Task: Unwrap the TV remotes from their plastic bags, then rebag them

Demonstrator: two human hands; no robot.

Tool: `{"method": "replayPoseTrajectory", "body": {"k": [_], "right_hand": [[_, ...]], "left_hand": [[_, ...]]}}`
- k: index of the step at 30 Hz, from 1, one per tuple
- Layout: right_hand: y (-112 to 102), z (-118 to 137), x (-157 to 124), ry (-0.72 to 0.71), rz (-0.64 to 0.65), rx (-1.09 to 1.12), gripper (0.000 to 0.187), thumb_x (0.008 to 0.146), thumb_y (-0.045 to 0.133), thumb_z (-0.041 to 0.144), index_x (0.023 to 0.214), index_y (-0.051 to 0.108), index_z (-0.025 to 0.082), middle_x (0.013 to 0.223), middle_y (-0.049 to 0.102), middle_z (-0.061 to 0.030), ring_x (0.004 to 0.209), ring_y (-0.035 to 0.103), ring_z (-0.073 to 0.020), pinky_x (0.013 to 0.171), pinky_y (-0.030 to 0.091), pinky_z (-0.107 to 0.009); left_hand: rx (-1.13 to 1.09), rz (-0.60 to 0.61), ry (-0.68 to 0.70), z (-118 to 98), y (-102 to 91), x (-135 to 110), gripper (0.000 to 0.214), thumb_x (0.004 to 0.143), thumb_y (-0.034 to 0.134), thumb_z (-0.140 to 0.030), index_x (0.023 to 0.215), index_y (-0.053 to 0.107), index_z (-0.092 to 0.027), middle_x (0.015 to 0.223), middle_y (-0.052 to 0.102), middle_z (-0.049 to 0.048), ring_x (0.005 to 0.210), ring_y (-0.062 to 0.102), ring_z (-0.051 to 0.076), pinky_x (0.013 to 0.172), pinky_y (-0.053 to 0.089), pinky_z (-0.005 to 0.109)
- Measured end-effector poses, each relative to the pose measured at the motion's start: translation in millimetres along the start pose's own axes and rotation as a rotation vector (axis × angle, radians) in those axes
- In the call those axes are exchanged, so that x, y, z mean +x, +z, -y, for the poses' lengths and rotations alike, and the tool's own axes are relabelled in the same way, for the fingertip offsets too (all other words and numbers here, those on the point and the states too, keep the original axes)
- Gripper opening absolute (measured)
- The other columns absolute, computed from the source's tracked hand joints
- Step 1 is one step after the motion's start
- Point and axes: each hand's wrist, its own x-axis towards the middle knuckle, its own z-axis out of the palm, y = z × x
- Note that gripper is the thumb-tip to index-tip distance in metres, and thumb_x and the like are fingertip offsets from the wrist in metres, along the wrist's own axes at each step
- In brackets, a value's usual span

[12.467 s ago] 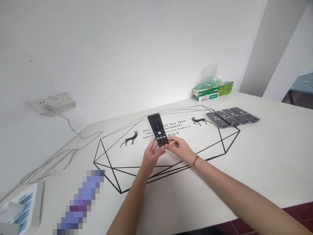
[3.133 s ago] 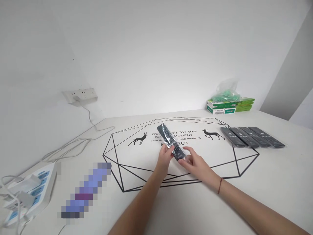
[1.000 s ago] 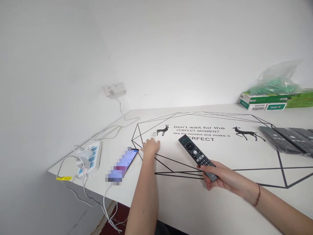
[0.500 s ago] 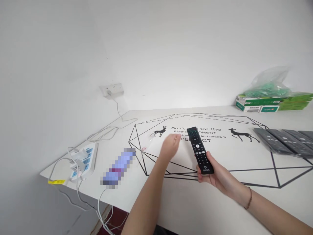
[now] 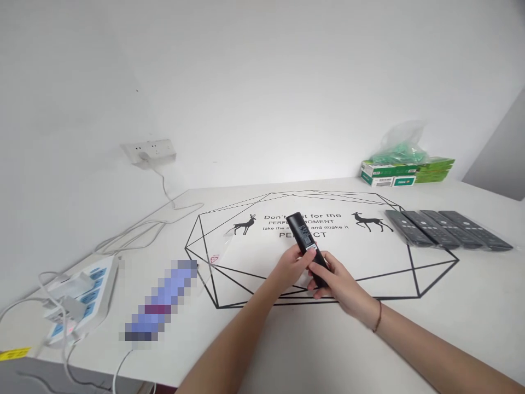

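Turns the remote (image 5: 305, 245) over: plain back and label up now, instead of the button side shown half a second ago. Keeps the right hand (image 5: 337, 280) wrapped shut around the near end. Brings the left hand (image 5: 292, 268) back out of the air and closes thumb and fingers on the remote's middle, so clamps it from both sides. Holds it tilted above the desk (image 5: 369, 339), over the printed lettering (image 5: 324, 217), not resting down. Leaves the clear wrapper (image 5: 223, 247) flat by the left deer print (image 5: 244, 225), well apart from the row of dark remotes (image 5: 447, 230) at right. Likely puts the back cover under both thumbs.
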Motion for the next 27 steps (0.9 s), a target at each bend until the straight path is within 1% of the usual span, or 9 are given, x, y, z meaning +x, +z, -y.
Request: {"method": "replayPoseTrajectory", "body": {"k": [2,4,7,11,17,19,22,24,27], "right_hand": [[0,3,-1,0.036,0.018,0.024,0.039,0.081,0.058,0.055,0.095,0.052,0.020,0.080,0.058,-0.0021,0.068,0.064,-0.0167,0.053,0.053,-0.028],[0,5,-1,0.052,0.033,0.033,0.043,0.082,0.054,0.058,0.098,0.054,0.019,0.078,0.059,-0.0032,0.067,0.064,-0.0171,0.054,0.053,-0.028],[0,5,0,0.044,0.057,0.028,0.047,0.080,0.055,0.061,0.098,0.056,0.018,0.070,0.057,-0.0009,0.059,0.060,-0.0139,0.053,0.052,-0.027],[0,2,1,0.013,0.078,0.031,0.049,0.077,0.057,0.064,0.091,0.056,0.017,0.065,0.055,0.0008,0.054,0.054,-0.0118,0.049,0.049,-0.025],[-2,5,0,0.025,0.141,-0.001,0.050,0.078,0.057,0.062,0.096,0.058,0.015,0.075,0.060,-0.0031,0.062,0.061,-0.0148,0.055,0.052,-0.027],[-3,5,0,0.053,0.184,-0.048,0.051,0.079,0.055,0.063,0.094,0.059,0.014,0.077,0.062,-0.0051,0.063,0.063,-0.0159,0.053,0.052,-0.027],[-5,5,1,0.069,0.244,-0.113,0.055,0.080,0.049,0.066,0.086,0.059,0.012,0.075,0.063,-0.0068,0.054,0.064,-0.0157,0.043,0.046,-0.023],[-5,4,2,0.049,0.239,-0.117,0.057,0.081,0.047,0.067,0.080,0.059,0.011,0.072,0.063,-0.0070,0.051,0.063,-0.0148,0.040,0.043,-0.021],[-6,2,3,0.025,0.231,-0.112,0.057,0.083,0.046,0.065,0.079,0.059,0.010,0.071,0.064,-0.0068,0.050,0.063,-0.0139,0.043,0.045,-0.022]], "left_hand": [[-0.040,0.032,0.005,-3,-3.0,1,0.030,0.081,0.056,-0.047,0.087,0.054,-0.018,0.068,0.057,0.0006,0.053,0.052,0.012,0.055,0.046,0.029],[-0.053,0.018,0.014,-5,-5.3,2,0.029,0.082,0.056,-0.047,0.088,0.053,-0.019,0.073,0.057,0.0018,0.056,0.053,0.012,0.059,0.046,0.030],[-0.027,-0.039,0.018,-4,-6.6,3,0.029,0.085,0.048,-0.049,0.084,0.055,-0.020,0.073,0.056,0.0040,0.065,0.055,0.016,0.065,0.048,0.034],[0.007,-0.066,0.053,0,-6.5,4,0.028,0.086,0.047,-0.048,0.081,0.058,-0.021,0.074,0.056,0.0047,0.070,0.056,0.018,0.063,0.047,0.034],[0.060,-0.106,0.075,-1,-6.8,2,0.030,0.087,0.047,-0.046,0.070,0.049,-0.022,0.063,0.048,0.0004,0.060,0.048,0.015,0.059,0.043,0.030],[0.059,-0.107,0.082,-3,-6.3,1,0.031,0.088,0.045,-0.047,0.070,0.047,-0.022,0.062,0.046,-0.0009,0.059,0.046,0.014,0.058,0.041,0.029],[0.063,-0.088,0.094,-8,-5.5,-2,0.032,0.088,0.043,-0.048,0.071,0.046,-0.021,0.063,0.045,-0.0017,0.060,0.045,0.013,0.059,0.039,0.028],[0.062,-0.077,0.100,-9,-5.4,-3,0.031,0.088,0.043,-0.048,0.072,0.046,-0.021,0.063,0.045,-0.0020,0.060,0.045,0.013,0.060,0.039,0.028],[0.074,-0.072,0.095,-9,-5.8,-3,0.032,0.088,0.044,-0.049,0.072,0.046,-0.021,0.062,0.045,-0.0027,0.060,0.044,0.013,0.059,0.037,0.028]]}}
